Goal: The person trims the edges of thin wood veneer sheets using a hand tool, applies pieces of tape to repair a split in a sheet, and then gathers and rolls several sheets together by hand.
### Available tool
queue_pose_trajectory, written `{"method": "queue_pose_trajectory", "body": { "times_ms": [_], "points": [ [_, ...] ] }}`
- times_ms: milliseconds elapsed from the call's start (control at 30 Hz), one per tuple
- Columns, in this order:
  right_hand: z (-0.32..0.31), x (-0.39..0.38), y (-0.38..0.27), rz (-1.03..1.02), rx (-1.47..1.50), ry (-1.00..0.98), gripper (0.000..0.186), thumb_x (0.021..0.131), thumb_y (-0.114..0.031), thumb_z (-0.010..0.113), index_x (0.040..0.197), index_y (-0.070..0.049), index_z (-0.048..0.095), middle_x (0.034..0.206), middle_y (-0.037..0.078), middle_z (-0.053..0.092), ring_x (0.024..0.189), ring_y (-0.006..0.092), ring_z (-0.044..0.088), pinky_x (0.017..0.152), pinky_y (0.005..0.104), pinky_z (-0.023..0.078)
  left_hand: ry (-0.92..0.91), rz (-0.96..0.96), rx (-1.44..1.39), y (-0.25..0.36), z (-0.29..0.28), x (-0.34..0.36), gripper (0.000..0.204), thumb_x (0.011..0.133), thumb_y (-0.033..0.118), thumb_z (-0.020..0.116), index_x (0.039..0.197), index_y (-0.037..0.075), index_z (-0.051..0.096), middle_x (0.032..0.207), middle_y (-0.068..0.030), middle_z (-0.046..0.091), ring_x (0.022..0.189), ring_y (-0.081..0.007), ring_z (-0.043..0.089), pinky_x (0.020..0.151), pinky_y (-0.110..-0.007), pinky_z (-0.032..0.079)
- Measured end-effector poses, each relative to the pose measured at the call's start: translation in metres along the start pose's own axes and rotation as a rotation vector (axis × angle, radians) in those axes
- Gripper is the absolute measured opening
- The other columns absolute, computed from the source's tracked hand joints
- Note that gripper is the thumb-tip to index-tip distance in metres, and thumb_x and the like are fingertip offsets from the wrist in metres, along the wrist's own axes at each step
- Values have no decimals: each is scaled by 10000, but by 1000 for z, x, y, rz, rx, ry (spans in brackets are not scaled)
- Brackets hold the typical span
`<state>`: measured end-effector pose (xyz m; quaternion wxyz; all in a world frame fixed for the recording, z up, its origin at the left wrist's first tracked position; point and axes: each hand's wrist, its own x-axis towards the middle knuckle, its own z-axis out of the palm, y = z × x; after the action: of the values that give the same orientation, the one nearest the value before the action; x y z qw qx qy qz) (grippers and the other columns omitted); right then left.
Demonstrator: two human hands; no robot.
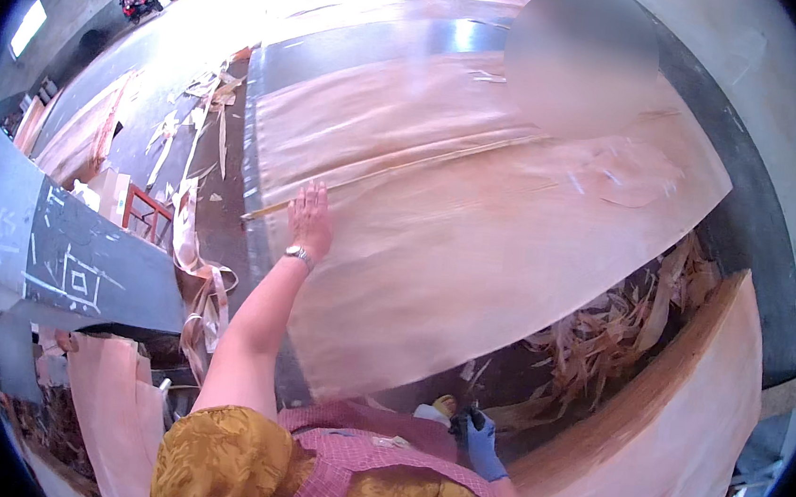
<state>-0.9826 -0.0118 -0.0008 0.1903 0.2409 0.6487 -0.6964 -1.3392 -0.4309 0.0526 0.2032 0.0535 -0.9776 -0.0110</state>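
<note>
A large, thin, pinkish-tan wood veneer sheet (453, 263) lies across the table in front of me. My left hand (310, 220), bare and with a watch at the wrist, rests flat on its left part, fingers stretched out. Just beyond those fingertips a long narrow strip or raised edge (405, 164) runs slantwise across the veneer. Low beside my body hangs my right hand (481, 440), in a blue and black glove. Its dark fingers blend into the floor, so their grip is unclear.
Veneer scraps (618, 334) heap on the floor at right, beside a thick stack of sheets (657, 423). Torn strips (187, 221) litter the left side. A grey metal panel (85, 250) stands at left. A blurred patch hides part of the far right.
</note>
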Motion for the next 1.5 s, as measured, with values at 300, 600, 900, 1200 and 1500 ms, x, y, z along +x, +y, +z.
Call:
{"method": "queue_pose_trajectory", "body": {
  "times_ms": [300, 600, 900, 1200, 1500],
  "points": [
    [280, 11, -96, 67, 418, 3, 473, 953, -410, 566, 1283, -75, 522, 1128, 103, 643, 777, 165, 635, 561, 238, 485, -319, 495, -164, -69, -2, -9, 99, 773, 146, 593, 868, 118, 596, 811, -38, 649, 766, -215, 648, 711, -411, 461],
    [351, 51, -43, -7, 1131, -78, 549, 963, -529, 452, 1361, -151, 432, 1104, 145, 650, 954, 296, 644, 777, 437, 539, -766, 656, -810, -75, -91, -5, 496, 860, 393, 639, 1241, 87, 556, 1210, -188, 571, 1134, -344, 537, 956, -462, 423],
    [389, 36, -56, -175, 904, 483, 534, 978, -526, 429, 1321, -116, 433, 492, 3, 404, 384, 147, 382, 391, 313, 340, -742, 120, -259, -210, 71, 241, 890, 885, 512, 561, 1512, 42, 139, 1585, -180, 111, 1468, -336, 88, 1165, -474, 175],
    [493, 72, -100, 90, 421, 1175, 183, 933, -265, 631, 1006, -98, 647, 550, -22, 486, 431, 86, 439, 403, 244, 313, -683, 95, -147, -270, 107, 341, 1023, 821, 569, 601, 1524, 44, 73, 1563, -158, 213, 1459, -331, 140, 1168, -505, 118],
    [620, 80, -133, -2, -521, 1081, 364, 851, -234, 687, 1112, 11, 622, 931, 183, 701, 839, 285, 690, 704, 370, 522, -609, 9, -86, -289, 120, 358, 1061, 780, 530, 684, 1518, 47, 94, 1495, -240, 308, 1397, -396, 265, 1115, -510, 268]
  ]
}}
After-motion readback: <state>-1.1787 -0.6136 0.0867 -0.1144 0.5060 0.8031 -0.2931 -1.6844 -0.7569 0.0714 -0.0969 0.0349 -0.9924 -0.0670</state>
